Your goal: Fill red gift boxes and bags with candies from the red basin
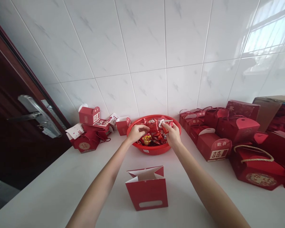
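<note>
A red plastic basket (154, 151) stands against the wall, filled with candies in shiny red wrappers (153, 125) and one in gold and red (146, 139). My left hand (138, 132) reaches over its left side, fingers curled in among the candies; what they hold, if anything, is hidden. On the right side, my right hand (173, 132) pinches a wrapped candy (168, 123) between thumb and fingers. Between my forearms a red paper gift bag (148, 193) stands upright with its mouth open and a clear oval window low on its front.
Red gift boxes (213, 144) crowd the table's right side, with a rope-handled box (258, 171) nearest. More red boxes (89, 115) are piled at the left, beside a small red box (123, 126). A tiled wall (147, 88) closes the back; a dark door (11, 126) stands left.
</note>
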A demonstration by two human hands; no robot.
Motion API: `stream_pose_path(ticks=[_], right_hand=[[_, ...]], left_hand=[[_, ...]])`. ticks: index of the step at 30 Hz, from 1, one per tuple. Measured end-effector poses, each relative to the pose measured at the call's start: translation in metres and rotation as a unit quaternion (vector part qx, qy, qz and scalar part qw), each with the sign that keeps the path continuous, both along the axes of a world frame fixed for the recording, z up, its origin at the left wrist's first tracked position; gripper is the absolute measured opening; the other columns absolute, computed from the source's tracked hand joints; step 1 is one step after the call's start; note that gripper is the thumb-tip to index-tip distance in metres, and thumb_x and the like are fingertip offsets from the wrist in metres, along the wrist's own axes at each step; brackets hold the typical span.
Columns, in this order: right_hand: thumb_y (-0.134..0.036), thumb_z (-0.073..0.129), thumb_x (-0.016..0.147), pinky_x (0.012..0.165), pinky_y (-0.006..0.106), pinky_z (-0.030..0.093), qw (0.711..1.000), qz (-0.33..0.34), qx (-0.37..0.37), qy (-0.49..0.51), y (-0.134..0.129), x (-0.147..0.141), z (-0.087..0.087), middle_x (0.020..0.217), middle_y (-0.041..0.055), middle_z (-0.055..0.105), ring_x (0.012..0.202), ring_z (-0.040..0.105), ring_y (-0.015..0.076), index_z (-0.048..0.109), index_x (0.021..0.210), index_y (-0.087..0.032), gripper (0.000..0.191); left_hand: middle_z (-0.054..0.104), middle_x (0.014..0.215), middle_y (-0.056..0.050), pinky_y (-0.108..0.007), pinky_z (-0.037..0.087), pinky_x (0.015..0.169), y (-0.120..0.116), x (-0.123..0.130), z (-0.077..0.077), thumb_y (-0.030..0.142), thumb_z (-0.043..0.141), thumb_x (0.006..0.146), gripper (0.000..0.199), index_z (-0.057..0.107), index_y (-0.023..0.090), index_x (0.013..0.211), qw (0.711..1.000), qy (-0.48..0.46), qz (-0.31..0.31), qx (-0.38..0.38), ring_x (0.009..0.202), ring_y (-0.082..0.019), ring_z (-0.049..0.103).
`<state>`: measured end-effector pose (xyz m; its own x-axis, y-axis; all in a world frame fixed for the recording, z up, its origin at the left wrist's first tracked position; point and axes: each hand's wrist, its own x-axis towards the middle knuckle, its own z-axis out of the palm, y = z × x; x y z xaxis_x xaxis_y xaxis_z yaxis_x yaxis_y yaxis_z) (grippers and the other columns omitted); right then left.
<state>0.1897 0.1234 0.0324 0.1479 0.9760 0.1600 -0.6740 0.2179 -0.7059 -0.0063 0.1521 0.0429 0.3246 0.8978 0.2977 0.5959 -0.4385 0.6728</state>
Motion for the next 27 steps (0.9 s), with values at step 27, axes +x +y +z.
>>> stream_pose_path(ticks=[27], right_hand=[[-0.03, 0.088, 0.055, 0.055, 0.027, 0.05, 1.0, -0.003, -0.004, -0.005, -0.001, 0.001, 0.0, 0.068, -0.0017, 0.069, 0.059, 0.061, 0.0137, 0.065, 0.074, -0.018, 0.031]], left_hand=[[0.076, 0.07, 0.0, -0.028, 0.05, 0.067, -0.012, 0.034, -0.002, 0.017, 0.072, 0.066, 0.016, 0.079, 0.021, 0.08, 0.994, 0.081, -0.045, -0.058, 0.066, -0.02, 0.068]])
